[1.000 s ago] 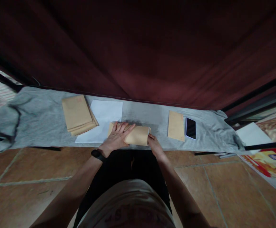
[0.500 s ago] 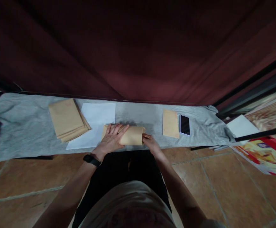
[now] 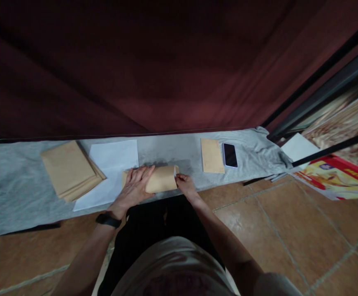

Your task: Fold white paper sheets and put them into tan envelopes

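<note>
A brown envelope (image 3: 163,180) lies on the grey cloth (image 3: 21,181) right in front of me. My left hand (image 3: 135,187) rests flat on its left half, fingers stretched out. My right hand (image 3: 183,185) pinches something white at the envelope's right end, where a sliver of white paper shows. A black band sits on my left wrist.
A stack of brown envelopes (image 3: 69,169) lies to the left, with white sheets (image 3: 109,166) beside it. A single brown envelope (image 3: 211,155) and a phone (image 3: 230,155) lie to the right. A dark red curtain hangs behind. Printed paper lies on the tiled floor at right.
The view has swung right, so everything sits further left in the picture. My hands have stayed on the envelope; the right hand has kept its pinch at the right end.
</note>
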The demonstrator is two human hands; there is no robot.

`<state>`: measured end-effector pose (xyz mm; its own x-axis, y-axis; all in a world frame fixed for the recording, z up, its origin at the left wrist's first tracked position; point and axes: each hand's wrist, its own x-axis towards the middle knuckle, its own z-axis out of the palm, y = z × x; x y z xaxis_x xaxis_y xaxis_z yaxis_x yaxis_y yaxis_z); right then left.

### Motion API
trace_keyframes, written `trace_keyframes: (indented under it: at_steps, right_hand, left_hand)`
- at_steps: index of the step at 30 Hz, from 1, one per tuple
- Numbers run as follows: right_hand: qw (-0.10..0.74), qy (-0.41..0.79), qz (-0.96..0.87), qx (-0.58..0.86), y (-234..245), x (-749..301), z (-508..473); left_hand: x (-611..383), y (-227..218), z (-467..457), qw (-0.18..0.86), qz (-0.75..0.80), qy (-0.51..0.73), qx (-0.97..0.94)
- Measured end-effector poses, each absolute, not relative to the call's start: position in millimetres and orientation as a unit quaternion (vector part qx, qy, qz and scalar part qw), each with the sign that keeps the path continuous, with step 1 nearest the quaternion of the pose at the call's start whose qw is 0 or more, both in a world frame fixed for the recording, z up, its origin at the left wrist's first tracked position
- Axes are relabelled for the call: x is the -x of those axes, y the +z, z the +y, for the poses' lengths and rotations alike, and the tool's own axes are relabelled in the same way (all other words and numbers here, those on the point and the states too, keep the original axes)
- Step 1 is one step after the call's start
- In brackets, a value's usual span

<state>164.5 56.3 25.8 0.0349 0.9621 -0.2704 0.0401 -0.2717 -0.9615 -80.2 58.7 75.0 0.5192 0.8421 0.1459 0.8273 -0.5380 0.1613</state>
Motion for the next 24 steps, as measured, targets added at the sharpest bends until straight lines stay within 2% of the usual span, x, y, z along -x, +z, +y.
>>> trace_keyframes:
  at_steps: [15,24]
  right_hand:
    - [0.46,0.474,-0.396,0.638,20.0,-165.5,56.8]
    - [0.471,0.569,-0.331,0.587,21.1,-168.5,59.7]
  left_hand:
    - [80.4,77.0,61.7,0.017,0.473,0.096,-0.876]
    - [79.9,84.7,68.3,0.02,0.451,0.11,-0.885]
